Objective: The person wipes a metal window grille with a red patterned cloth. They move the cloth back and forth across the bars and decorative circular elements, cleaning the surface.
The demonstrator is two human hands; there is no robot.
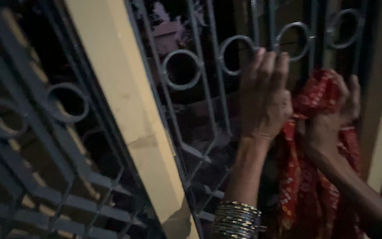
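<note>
Against the dark metal window grille (244, 88), both your hands are raised at the right of the view. Your left hand (264, 99) lies flat-backed toward you, its fingers (270, 62) stretched up and close together, tips touching the bars just beside 2 of the welded rings (293, 41); whether they hook the bar, you cannot tell. Your right hand (332, 113) is curled around a bunched red patterned cloth (308, 177), fingers closed on the gathered top while the rest hangs down between your forearms, against the grille. A stack of metallic bangles (236, 220) circles your left wrist. Left of the grille, a pale yellow pillar (124, 110) slants across the view, separating it from a 2nd grille panel (36, 132). Blur softens everything.
</note>
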